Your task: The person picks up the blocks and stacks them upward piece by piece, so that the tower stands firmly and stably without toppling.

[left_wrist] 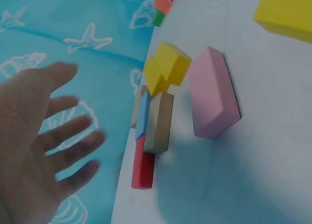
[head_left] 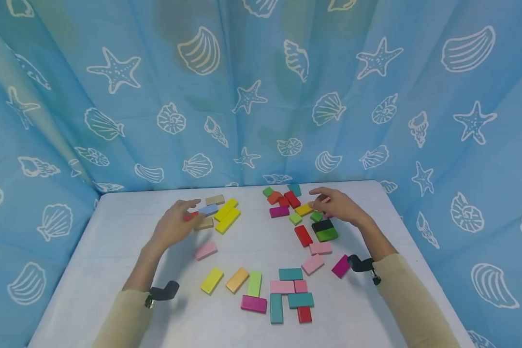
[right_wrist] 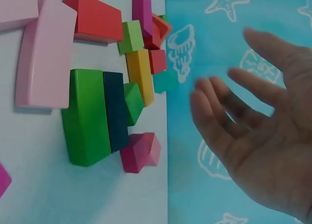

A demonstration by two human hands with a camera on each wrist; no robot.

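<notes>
My left hand [head_left: 173,226] hovers over the left side of the table with its fingers loosely spread and holds nothing. Below and beyond it lie a red block [left_wrist: 144,165], a blue block [head_left: 209,210], two tan blocks and two yellow blocks [head_left: 228,221]. A pink block [left_wrist: 212,95] lies nearer me. At the far right, my right hand [head_left: 343,207] is raised above a group of blocks, fingers relaxed, palm bare in the right wrist view. Around it are an orange-yellow block [right_wrist: 140,75], a black block [right_wrist: 115,112], a green block [right_wrist: 87,119] and a magenta block [right_wrist: 135,153].
On the white table [head_left: 126,232], teal, pink and red blocks lie flat together near the front, by a purple block [head_left: 253,304]. Several loose blocks, such as a yellow one [head_left: 211,281], lie left of them. A blue shell-patterned curtain [head_left: 261,130] encloses the back and sides.
</notes>
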